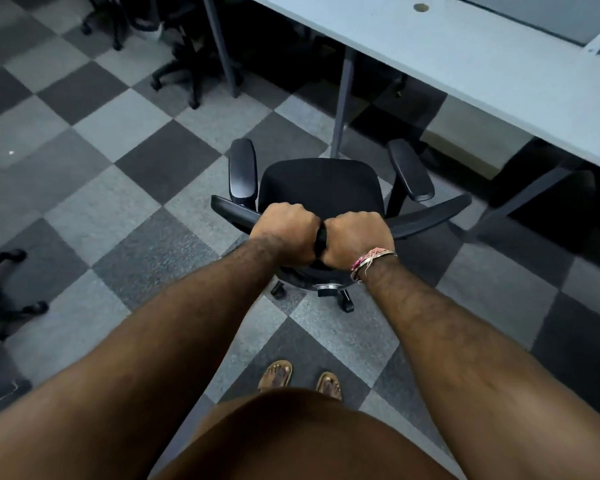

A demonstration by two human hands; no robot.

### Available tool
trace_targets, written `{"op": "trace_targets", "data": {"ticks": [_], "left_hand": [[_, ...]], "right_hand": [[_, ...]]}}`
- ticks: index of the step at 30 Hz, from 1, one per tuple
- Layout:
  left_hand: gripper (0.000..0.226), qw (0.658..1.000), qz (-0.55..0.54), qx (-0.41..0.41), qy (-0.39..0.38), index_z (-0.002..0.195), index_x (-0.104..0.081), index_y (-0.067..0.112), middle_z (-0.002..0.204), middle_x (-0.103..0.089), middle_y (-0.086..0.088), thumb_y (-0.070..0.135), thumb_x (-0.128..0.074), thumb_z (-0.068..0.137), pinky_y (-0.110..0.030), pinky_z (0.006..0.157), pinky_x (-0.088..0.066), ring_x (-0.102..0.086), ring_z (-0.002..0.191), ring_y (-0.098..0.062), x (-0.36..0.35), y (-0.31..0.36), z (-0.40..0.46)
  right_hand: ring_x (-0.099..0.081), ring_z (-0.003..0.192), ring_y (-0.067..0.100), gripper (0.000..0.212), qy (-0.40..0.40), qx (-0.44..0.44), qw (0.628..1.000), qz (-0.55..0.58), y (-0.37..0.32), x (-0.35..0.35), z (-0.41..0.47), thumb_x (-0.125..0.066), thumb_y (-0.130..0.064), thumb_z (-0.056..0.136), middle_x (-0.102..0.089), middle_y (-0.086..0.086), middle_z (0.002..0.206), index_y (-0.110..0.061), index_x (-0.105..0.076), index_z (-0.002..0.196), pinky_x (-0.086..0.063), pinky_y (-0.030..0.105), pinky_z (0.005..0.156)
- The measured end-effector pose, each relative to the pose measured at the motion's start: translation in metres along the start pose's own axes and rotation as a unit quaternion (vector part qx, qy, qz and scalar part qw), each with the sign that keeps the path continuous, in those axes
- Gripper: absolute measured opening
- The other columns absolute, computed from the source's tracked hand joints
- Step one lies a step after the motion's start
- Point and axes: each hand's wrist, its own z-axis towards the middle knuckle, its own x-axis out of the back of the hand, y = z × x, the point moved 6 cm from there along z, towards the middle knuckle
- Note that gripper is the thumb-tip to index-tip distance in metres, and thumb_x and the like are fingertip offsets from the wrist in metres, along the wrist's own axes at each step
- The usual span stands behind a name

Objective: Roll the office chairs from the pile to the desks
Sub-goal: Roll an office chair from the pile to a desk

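Note:
A black office chair with two armrests stands on the checkered carpet in front of me, its seat facing a pale grey desk. My left hand and my right hand grip the top edge of the chair's backrest side by side, fingers curled over it. The front of the seat sits close to a desk leg. Two castors show under the seat; the rest of the base is hidden.
More black chairs stand under the desk at the top left and at the left edge. A slanted desk leg lies to the right. Grey and dark carpet tiles spread to the left. My sandalled feet are below.

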Motion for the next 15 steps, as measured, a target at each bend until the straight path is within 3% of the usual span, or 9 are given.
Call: {"op": "trace_targets", "data": {"ticks": [7, 15], "left_hand": [[0.021, 1.000, 0.012, 0.020, 0.004, 0.080, -0.059, 0.028, 0.065, -0.048, 0.008, 0.048, -0.056, 0.086, -0.031, 0.061, -0.045, -0.051, 0.060, -0.020, 0.002, -0.020, 0.015], [0.022, 0.999, -0.013, 0.045, 0.011, 0.080, -0.059, 0.028, 0.070, -0.059, 0.008, 0.050, -0.057, 0.081, -0.032, 0.059, -0.048, -0.055, 0.059, -0.019, 0.005, -0.073, 0.058]], "right_hand": [[-0.063, 0.063, 0.026, 0.027, 0.011, 0.069, 0.997, -0.014, 0.005, -0.002, 0.038, -0.058, -0.050, 0.073, -0.067, -0.002, 0.070, -0.024, -0.065, 0.074, -0.036, 0.030, 0.056], [-0.064, 0.065, 0.025, 0.030, 0.009, 0.102, 0.994, -0.031, 0.009, 0.002, 0.111, -0.057, -0.053, 0.074, -0.066, -0.004, 0.073, -0.026, -0.066, 0.079, -0.036, 0.031, 0.056]]}}
